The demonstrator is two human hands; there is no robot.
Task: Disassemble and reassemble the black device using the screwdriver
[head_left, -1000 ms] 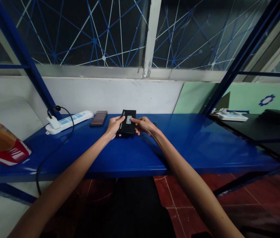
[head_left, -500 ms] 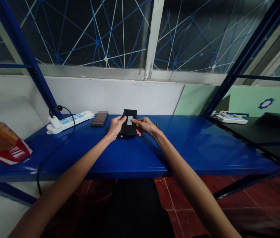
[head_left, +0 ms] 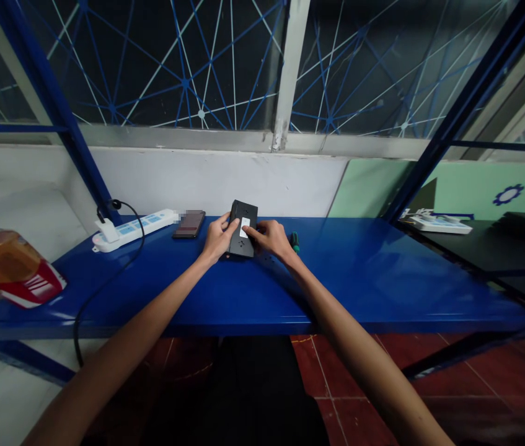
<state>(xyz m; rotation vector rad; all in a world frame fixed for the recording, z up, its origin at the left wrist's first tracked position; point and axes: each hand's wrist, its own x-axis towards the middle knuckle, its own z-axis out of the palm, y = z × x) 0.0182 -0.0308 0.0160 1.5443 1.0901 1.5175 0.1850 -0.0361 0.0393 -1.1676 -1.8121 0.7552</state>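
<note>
A flat black device (head_left: pixel 242 214) with a white label lies on the blue metal shelf (head_left: pixel 364 279) near the back wall, tilted up on its near side. My left hand (head_left: pixel 216 238) grips its left edge with thumb and fingers closed round it. My right hand (head_left: pixel 268 238) holds the right side, its forefinger pressed on the white label. A green-handled tool (head_left: pixel 294 240) lies just right of my right hand, partly hidden by it.
A dark phone (head_left: pixel 189 223) and a white power strip (head_left: pixel 134 228) with a black cable lie left of the device. A bottle of amber liquid (head_left: pixel 6 267) lies at the far left. Blue frame posts rise on both sides. A black table (head_left: pixel 499 248) with items stands right.
The black device has tipped up slightly and turned in my hands. My right hand has slid a little, uncovering the green-handled tool behind it.
</note>
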